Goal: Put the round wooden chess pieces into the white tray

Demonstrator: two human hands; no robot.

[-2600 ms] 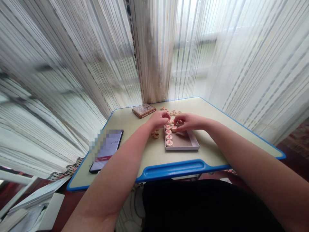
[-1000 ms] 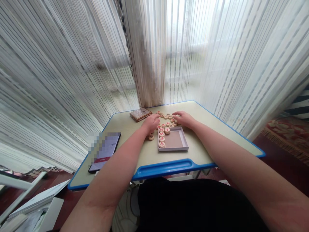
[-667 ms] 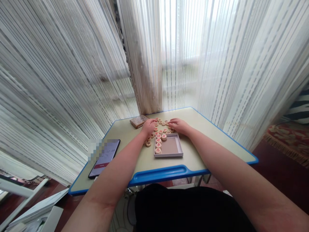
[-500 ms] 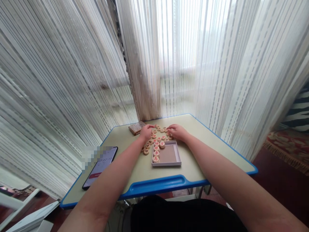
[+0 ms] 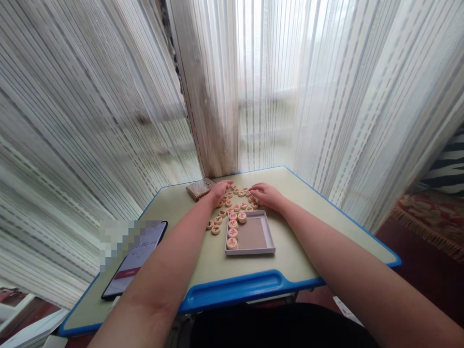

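Note:
Round wooden pieces point(image 5: 237, 208) with red or black characters lie scattered on the light table top, behind and left of a white box tray point(image 5: 268, 251). Inside the tray, pieces line the left side, and one piece point(image 5: 242, 217) sits beside the top of that column. My left hand point(image 5: 221, 190) reaches over the left back part of the scattered pieces; its fingertips are too small to make out. On the right of the pieces, my right hand point(image 5: 266, 194) hovers or rests with its fingers bent toward them; whether it touches one is unclear.
A patterned box point(image 5: 200, 188) lies at the back left, close to my left hand. The phone point(image 5: 139, 258) with a timer lies at the left, partly behind my left forearm. A blue rim with a molded groove point(image 5: 235, 288) edges the table. Striped curtains point(image 5: 268, 87) hang behind it.
The view has shifted slightly. My left hand has moved a little farther back among the pieces, uncovering some at the left. My right hand stays near the right-hand pieces.

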